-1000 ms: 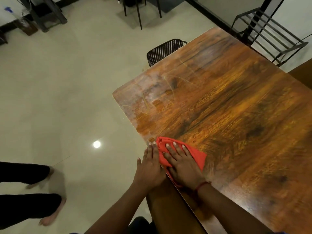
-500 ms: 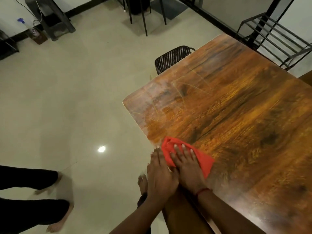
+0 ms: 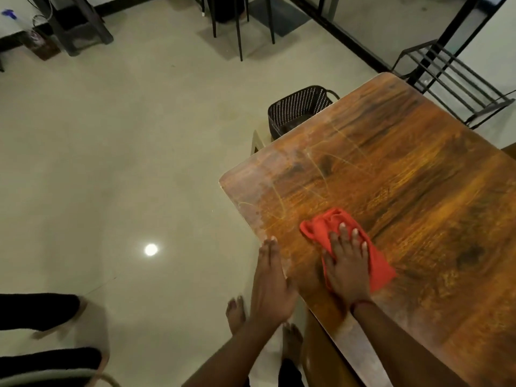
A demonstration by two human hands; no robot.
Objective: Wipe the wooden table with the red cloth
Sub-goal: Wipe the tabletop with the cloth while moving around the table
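The wooden table point(image 3: 405, 191) fills the right side of the head view, its near-left corner dull and scratched. A red cloth point(image 3: 324, 227) lies crumpled near the table's left edge. My right hand point(image 3: 346, 266) presses flat on the cloth, fingers spread, covering its middle. Just off that left edge, beside the cloth, my left hand point(image 3: 272, 283) is held flat with fingers together and holds nothing. The fingertips of that hand are at the table rim.
A black perforated basket point(image 3: 298, 107) stands on the floor by the table's far-left side. A black metal rack point(image 3: 452, 79) is behind the table. Another person's legs point(image 3: 42, 311) are at the lower left. My bare feet point(image 3: 236, 314) stand beside the table.
My right hand has pushed the red cloth away from the table edge toward the middle. My left hand has separated from the right and now lies off the edge.
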